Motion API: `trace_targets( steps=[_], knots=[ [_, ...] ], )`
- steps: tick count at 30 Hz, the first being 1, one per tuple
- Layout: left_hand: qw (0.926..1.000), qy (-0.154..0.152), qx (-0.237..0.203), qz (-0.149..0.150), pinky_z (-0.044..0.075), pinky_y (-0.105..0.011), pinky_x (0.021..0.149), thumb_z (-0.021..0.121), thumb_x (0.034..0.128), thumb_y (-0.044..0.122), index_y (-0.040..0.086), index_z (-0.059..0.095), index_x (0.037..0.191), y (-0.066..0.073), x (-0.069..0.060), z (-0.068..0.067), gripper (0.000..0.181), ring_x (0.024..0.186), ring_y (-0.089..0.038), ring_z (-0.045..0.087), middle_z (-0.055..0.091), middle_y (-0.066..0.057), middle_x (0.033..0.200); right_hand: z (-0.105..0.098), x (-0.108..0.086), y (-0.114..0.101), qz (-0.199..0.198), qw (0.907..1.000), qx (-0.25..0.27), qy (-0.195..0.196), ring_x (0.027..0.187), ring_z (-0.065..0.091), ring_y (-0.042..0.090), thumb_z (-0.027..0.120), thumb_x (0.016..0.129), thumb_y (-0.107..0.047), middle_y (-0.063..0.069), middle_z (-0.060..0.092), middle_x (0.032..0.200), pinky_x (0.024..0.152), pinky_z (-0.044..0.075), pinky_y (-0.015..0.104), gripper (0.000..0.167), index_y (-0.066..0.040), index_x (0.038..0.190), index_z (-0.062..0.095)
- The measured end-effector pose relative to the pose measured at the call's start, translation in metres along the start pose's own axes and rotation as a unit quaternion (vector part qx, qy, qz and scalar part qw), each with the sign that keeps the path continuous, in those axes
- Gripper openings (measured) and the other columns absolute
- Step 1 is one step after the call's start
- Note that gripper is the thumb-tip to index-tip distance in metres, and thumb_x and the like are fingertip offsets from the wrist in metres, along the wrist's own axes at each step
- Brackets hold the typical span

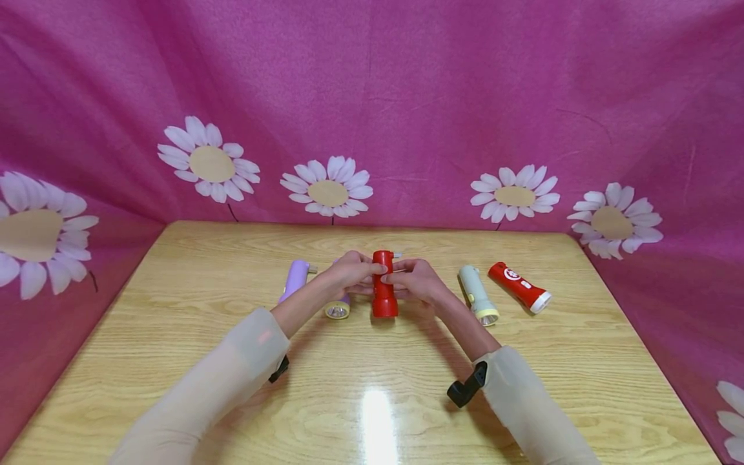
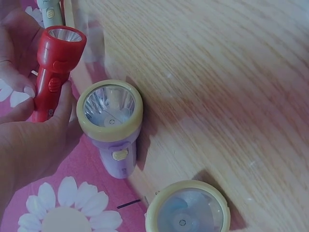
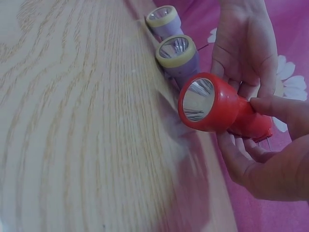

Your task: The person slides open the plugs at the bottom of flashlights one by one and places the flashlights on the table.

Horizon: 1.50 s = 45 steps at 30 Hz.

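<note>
A red flashlight [image 1: 383, 294] is held between both hands over the far middle of the table, its lens end toward the person. My left hand [image 1: 352, 271] grips its body from the left, thumb on top and fingers beneath. From the other side my right hand [image 1: 420, 282] pinches the same body, thumb above and fingers underneath. Metal prongs [image 1: 398, 255] stick out to the right near its tail. The right wrist view shows its clear reflector [image 3: 199, 100]. A purple flashlight [image 2: 118, 159] with a cream rim lies just beside the left hand, partly hidden by it in the head view.
Another purple flashlight [image 1: 296, 278] with prongs out lies farther left. On the right lie a pale grey-green flashlight [image 1: 473, 287] and a red flashlight with a white print [image 1: 519, 287]. Behind the wooden table [image 1: 325, 400] hangs a pink flowered cloth [image 1: 407, 116].
</note>
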<state>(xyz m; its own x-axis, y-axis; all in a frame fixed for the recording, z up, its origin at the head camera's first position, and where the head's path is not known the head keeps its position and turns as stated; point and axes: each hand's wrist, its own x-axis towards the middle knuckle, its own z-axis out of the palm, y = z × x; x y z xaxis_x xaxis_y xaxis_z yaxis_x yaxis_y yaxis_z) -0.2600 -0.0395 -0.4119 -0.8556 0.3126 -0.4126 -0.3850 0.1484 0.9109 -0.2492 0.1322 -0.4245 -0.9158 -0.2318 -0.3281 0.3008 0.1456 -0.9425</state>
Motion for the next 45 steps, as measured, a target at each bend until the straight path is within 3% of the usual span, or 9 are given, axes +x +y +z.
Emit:
trace_targets(
  steps=[15,31,45],
  knots=[
    [0.9994,0.016,0.029,-0.007,0.060,-0.034,0.078,0.065,0.0973,0.010,-0.007,0.060,0.114,0.000,0.005,0.003,0.025,0.087,-0.022,0.069,0.070,-0.017,0.103,-0.001,0.004,0.004,0.011,0.9999,0.009,0.008,0.083,0.066,0.021,0.065,0.094,-0.003,0.020,0.060,0.111,0.090,0.056,0.045,0.038,0.011,0.126,0.052],
    [0.9986,0.022,0.047,-0.011,0.059,-0.038,0.084,0.064,0.0982,0.010,-0.008,0.059,0.110,-0.001,0.009,0.006,0.021,0.087,-0.023,0.069,0.069,-0.017,0.101,-0.003,0.005,0.006,0.015,0.9998,-0.001,0.013,0.089,0.067,0.024,0.065,0.095,-0.003,0.020,0.061,0.112,0.089,0.056,0.045,0.037,0.011,0.127,0.053],
    [0.9979,0.046,0.040,-0.022,0.058,-0.039,0.086,0.064,0.0980,0.007,-0.010,0.054,0.117,-0.001,0.012,0.009,0.028,0.101,-0.031,0.067,0.063,-0.022,0.112,-0.003,0.011,0.010,0.019,0.9996,-0.005,0.020,0.089,0.068,0.025,0.065,0.095,-0.003,0.021,0.062,0.110,0.086,0.058,0.042,0.034,0.012,0.124,0.053]
  ],
)
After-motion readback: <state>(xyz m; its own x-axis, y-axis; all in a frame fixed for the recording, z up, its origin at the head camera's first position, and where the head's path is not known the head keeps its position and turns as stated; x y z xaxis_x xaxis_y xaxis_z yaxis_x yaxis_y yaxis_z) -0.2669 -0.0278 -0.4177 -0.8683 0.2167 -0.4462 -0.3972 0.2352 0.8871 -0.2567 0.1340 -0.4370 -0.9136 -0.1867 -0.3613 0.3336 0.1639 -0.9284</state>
